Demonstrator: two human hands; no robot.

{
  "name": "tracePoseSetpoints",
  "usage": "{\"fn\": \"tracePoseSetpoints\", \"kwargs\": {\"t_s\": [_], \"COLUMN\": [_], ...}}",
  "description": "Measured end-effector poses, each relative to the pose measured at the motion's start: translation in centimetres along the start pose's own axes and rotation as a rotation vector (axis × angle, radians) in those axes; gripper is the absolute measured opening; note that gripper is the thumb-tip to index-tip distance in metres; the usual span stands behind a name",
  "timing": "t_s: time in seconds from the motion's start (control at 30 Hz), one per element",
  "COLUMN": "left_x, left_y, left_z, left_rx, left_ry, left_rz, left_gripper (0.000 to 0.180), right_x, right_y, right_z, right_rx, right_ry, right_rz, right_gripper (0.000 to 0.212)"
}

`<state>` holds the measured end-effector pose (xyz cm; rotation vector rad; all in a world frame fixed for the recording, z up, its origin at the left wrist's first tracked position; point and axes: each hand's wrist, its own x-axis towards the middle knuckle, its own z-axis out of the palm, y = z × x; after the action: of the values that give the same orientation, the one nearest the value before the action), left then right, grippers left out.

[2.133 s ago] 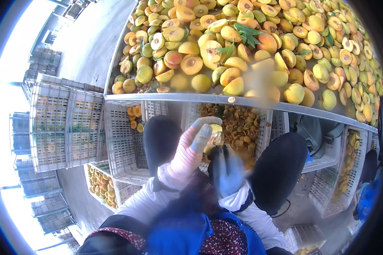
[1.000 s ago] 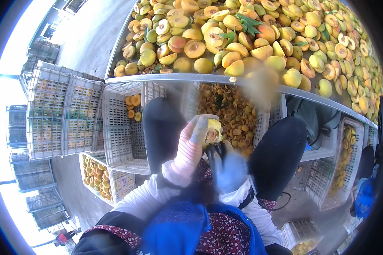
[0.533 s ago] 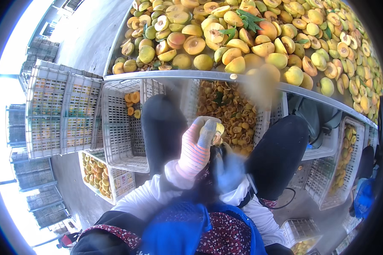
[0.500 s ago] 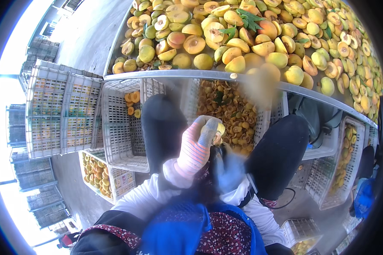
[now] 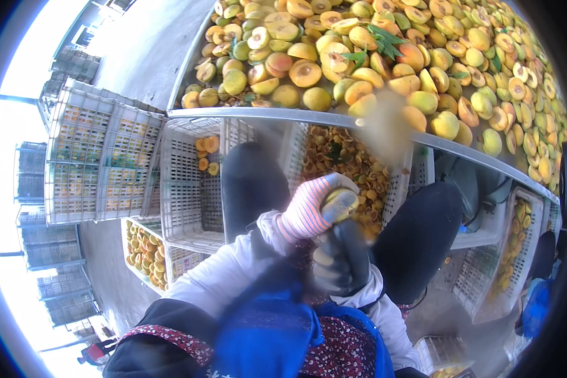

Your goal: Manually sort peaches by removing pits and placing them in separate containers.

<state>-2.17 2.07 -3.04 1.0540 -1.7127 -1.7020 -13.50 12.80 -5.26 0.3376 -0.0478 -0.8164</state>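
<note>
My left hand point(image 5: 315, 208), in a pink-and-blue striped glove with grey fingertips, is closed around a yellow peach point(image 5: 348, 200) between my knees. Just below it my right hand point(image 5: 340, 261) is curled shut, in a dark-coated glove with a pale back, its thumb side against the peach. Whatever my right hand holds is hidden by the fingers and blurred. Beneath both hands stands a crate point(image 5: 394, 198) with many cut peach pieces point(image 5: 343, 151) inside. In front, a metal-edged table point(image 5: 264, 114) bears a heap of halved peaches point(image 5: 305, 74).
A tilted white crate point(image 5: 189, 183) with a few halves stands left of my knee. Stacked crates point(image 5: 104, 157) and a filled crate point(image 5: 146, 252) lie further left. At the right are a crate of fruit point(image 5: 507, 252) and a dark bag point(image 5: 469, 173). A blurred spot covers part of the table edge.
My right hand has come up against the left hand and its peach; before, it was smeared by motion lower down. The left hand has turned over the peach. The whole view has shifted slightly.
</note>
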Motion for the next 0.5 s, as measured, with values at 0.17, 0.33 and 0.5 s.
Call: {"fn": "tracePoseSetpoints", "kwargs": {"t_s": [0.17,0.33,0.5], "left_x": [-0.7,-1.8,-3.2], "left_y": [-0.3,2.1,0.5], "left_z": [-0.4,0.6,-9.3], "left_rx": [-0.443,-0.818,0.121], "left_ry": [-0.104,0.214,0.683], "left_rz": [-0.201,-0.376,0.053], "left_gripper": [0.038,0.048,0.034], "right_x": [0.8,1.6,1.4], "right_y": [1.0,1.0,-0.6], "right_z": [1.2,-0.6,1.1], "right_rx": [0.359,0.169,0.227], "right_ry": [-0.304,-0.236,-0.289], "right_rz": [0.163,0.063,-0.017], "right_gripper": [0.050,0.053,0.053]}}
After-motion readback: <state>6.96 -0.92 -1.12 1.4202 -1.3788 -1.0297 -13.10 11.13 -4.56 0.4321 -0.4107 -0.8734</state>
